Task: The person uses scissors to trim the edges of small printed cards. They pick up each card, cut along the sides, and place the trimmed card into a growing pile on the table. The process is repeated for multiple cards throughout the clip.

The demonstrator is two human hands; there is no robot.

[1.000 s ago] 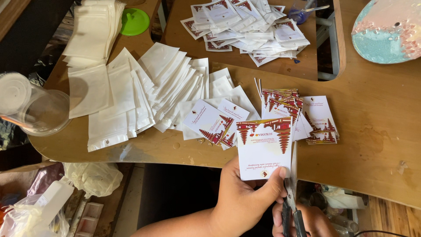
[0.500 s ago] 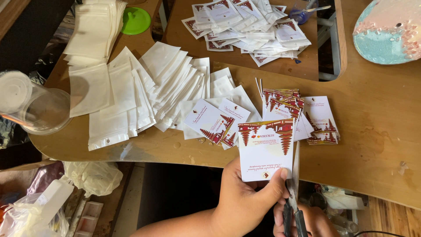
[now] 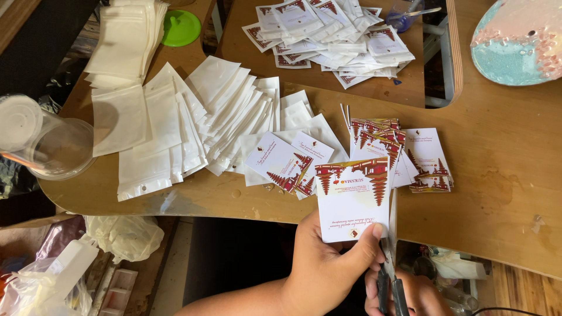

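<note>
Surface: wooden table (image 3: 503, 193) with a curved front edge, littered with paper goods.
Left hand (image 3: 328, 272): below the table edge, thumb and fingers clamped on the lower edge of a white card (image 3: 353, 199) with red tiered-roof print.
Card: held upright over the table edge, just beside the card stack.
Right hand (image 3: 410, 292): low, right of the left hand, closed on the handles of scissors (image 3: 391, 257); blades run up the card's right edge.
Card stack (image 3: 398, 152): matching printed cards, directly above the held card.
Pouches (image 3: 193, 123): white, fanned out left of the card stack.
Cup (image 3: 41, 140): clear plastic, far left of the pouches.
</note>
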